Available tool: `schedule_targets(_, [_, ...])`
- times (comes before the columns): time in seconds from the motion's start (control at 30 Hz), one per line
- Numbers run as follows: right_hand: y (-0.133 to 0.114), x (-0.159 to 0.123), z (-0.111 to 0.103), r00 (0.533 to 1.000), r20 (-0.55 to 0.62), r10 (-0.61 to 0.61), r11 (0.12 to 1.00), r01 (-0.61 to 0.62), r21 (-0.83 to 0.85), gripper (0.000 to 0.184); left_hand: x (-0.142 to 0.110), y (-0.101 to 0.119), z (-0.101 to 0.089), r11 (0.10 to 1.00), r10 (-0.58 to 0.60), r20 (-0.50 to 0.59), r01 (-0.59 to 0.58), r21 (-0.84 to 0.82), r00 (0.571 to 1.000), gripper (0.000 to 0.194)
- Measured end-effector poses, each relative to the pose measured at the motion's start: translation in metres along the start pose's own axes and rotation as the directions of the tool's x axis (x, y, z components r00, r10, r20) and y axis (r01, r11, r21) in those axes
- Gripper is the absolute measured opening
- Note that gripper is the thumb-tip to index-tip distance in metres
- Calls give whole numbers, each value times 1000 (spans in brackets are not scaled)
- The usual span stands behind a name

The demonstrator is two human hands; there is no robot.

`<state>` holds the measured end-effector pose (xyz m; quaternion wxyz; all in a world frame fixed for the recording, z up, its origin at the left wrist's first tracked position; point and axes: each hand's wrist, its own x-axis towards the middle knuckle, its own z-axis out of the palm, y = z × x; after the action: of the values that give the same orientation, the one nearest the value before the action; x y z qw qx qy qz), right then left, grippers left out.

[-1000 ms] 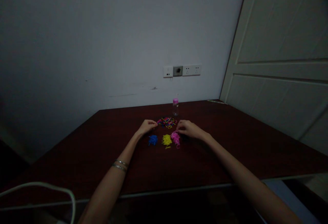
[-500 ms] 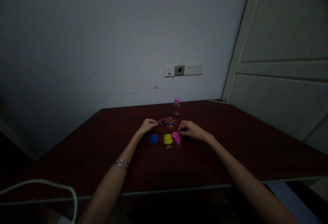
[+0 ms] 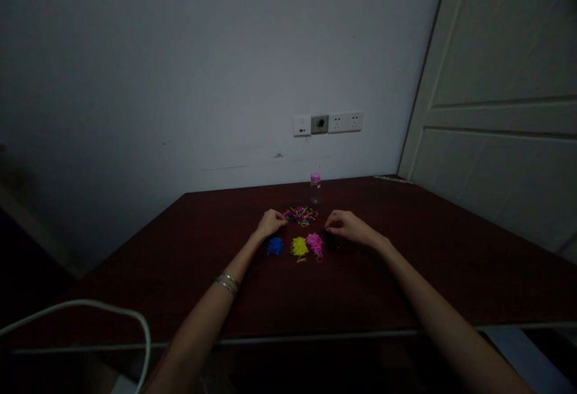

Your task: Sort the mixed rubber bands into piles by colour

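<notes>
A mixed heap of small colourful rubber bands (image 3: 301,215) lies on the dark red table. At its left edge is my left hand (image 3: 271,222), fingertips pinched together; anything between them is too small to make out. My right hand (image 3: 347,227) is closed in a pinch just above a pile of black rubber bands (image 3: 332,241), and what it holds is unclear. Left of the black pile lie pink rubber bands (image 3: 315,244), then yellow rubber bands (image 3: 299,247). A blue pile of rubber bands (image 3: 274,246) sits below my left hand, apart from the yellow.
Behind the heap stands a clear bottle with a pink lid (image 3: 315,190). A white cable (image 3: 90,303) loops over the table's front left edge. Sockets (image 3: 346,122) are set in the wall behind, and a pale panelled door (image 3: 491,118) borders the right.
My right hand has shifted right from beside the pink bands, and the black pile now shows under it. My left hand stays by the mixed heap. The whole view has shifted slightly.
</notes>
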<state>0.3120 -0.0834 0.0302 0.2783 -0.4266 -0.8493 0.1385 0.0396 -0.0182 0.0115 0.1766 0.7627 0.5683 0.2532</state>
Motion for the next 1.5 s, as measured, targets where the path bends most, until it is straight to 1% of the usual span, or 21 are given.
schedule_targets(0.13, [0,0,1,1000,14,15,1000,-15,-19,14,3,14,4,992,-57,-23,59,110,998,27])
schedule_targets(0.23, [-2,-1,0,999,16,34,999,-34,-22,14,5,20,8,985,-95,-24,98,145,995,27])
schedule_targets(0.37, [-5,-2,-1,999,18,41,998,-40,-38,15,6,23,12,977,-133,-24,135,162,991,23])
schedule_targets(0.57, [-7,-2,-2,998,22,64,997,-63,-43,15,8,21,14,982,-126,-9,126,142,992,13])
schedule_targets(0.73, [-8,-3,-2,998,21,67,996,-66,-56,16,8,18,11,989,-87,7,86,120,996,16])
schedule_targets(0.83, [-7,-3,-1,998,23,59,996,-57,-65,16,5,15,0,998,20,62,-24,62,998,18])
schedule_targets(0.93, [-4,-3,0,999,32,44,996,-42,-73,17,0,9,-19,991,132,158,-133,-3,979,21])
schedule_targets(1.03, [-2,-2,1,999,41,30,997,-27,-77,16,-8,2,-41,989,149,266,-143,-42,952,22])
schedule_targets(1.17, [-4,-1,1,998,57,23,998,-20,-61,17,-23,0,-62,986,161,426,-130,-101,890,20])
schedule_targets(1.23, [-6,-1,0,997,69,22,999,-18,-51,17,-29,2,-67,986,165,489,-126,-111,857,20])
schedule_targets(1.33, [-8,-1,0,997,73,31,999,-28,-39,17,-34,5,-68,985,169,544,-121,-122,822,20])
schedule_targets(1.43, [-8,0,2,996,72,53,998,-51,-26,17,-34,7,-68,981,181,554,-111,-158,812,19])
schedule_targets(1.5, [-8,1,3,996,70,48,999,-48,-10,17,-33,6,-68,977,186,539,-99,-186,822,19])
